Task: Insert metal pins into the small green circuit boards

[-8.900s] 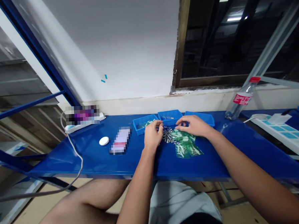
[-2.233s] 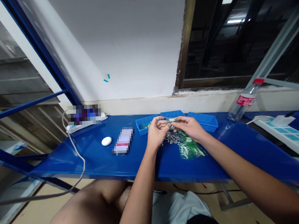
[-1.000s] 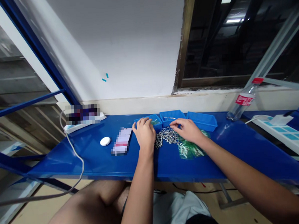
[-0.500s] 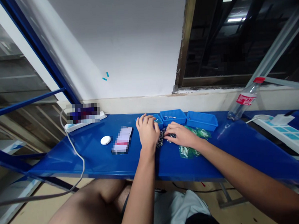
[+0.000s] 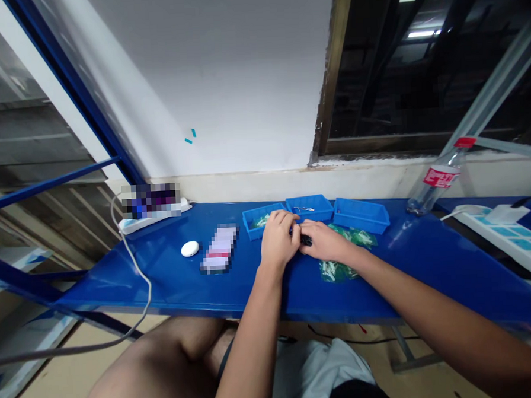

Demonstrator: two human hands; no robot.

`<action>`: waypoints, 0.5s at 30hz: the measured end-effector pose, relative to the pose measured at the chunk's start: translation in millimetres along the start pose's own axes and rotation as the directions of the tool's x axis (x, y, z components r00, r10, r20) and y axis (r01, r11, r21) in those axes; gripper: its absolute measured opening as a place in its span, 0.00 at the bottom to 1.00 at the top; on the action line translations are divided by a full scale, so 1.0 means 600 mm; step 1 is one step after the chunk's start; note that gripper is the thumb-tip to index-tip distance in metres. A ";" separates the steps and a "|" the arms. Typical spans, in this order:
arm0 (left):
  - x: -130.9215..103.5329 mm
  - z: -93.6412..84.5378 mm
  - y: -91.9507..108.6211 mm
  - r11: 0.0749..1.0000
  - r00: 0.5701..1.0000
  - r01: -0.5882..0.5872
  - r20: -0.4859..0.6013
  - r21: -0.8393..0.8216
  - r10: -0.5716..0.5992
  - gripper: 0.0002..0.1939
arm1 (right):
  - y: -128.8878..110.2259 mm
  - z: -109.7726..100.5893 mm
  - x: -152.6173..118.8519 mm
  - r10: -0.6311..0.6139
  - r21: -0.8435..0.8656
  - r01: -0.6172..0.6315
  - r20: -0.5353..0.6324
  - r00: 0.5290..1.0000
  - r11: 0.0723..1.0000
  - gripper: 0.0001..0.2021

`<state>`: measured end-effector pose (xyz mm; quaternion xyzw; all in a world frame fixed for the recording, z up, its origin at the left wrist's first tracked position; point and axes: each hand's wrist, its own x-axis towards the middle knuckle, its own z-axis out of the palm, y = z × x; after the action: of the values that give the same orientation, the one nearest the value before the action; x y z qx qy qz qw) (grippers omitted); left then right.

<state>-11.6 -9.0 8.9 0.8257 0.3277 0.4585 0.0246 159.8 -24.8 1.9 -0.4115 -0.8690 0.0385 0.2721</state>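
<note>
My left hand [image 5: 279, 238] is cupped on the blue table, its fingers bent over and close against the fingers of the other hand. My right hand [image 5: 324, 241] is curled in from the right. Pressed between the two are small dark pieces that look like screws [image 5: 305, 240], mostly covered by the fingers. Just behind the left hand sits a blue tray [image 5: 252, 230] with small pale pieces in it. Green plastic bags of small pale parts [image 5: 334, 270] lie under and beside my right wrist.
Behind the hands stand a second blue tray [image 5: 313, 215] with thin metal pieces and a third blue tray [image 5: 362, 220]. On the left lie a phone [image 5: 219, 249], a white oval case [image 5: 190, 248] and a cable. A plastic bottle [image 5: 438, 178] and a power strip [image 5: 512, 236] are on the right.
My left hand has come down and right, against my right hand. The loose screws that showed between the hands are now gathered in and mostly hidden. The left tray is more visible.
</note>
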 end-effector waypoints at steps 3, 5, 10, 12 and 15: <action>-0.001 0.002 0.000 0.998 0.999 0.031 -0.026 -0.047 -0.033 0.12 | -0.004 -0.010 0.001 0.053 0.055 -0.047 -0.102 0.993 0.997 0.06; -0.001 0.004 0.000 0.997 0.999 0.037 -0.020 -0.073 -0.039 0.13 | -0.004 -0.016 0.001 0.146 0.144 -0.118 -0.202 0.968 0.982 0.05; 0.001 0.009 0.005 0.965 0.989 0.145 0.048 -0.217 -0.138 0.12 | 0.004 -0.016 -0.002 0.447 0.637 -0.212 -0.234 0.863 0.741 0.07; 0.002 0.009 0.006 0.924 0.975 0.223 0.076 -0.311 -0.210 0.11 | 0.009 -0.014 -0.003 0.492 0.759 -0.192 -0.188 0.850 0.622 0.11; 0.005 0.009 0.003 0.861 0.956 0.291 0.095 -0.417 -0.277 0.11 | 0.015 -0.011 -0.004 0.514 0.797 -0.180 -0.182 0.839 0.576 0.13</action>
<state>-5.3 -7.7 8.5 0.7503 0.3369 0.4970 0.2768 170.7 -21.9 3.7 -0.4252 -0.5981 0.3650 0.5729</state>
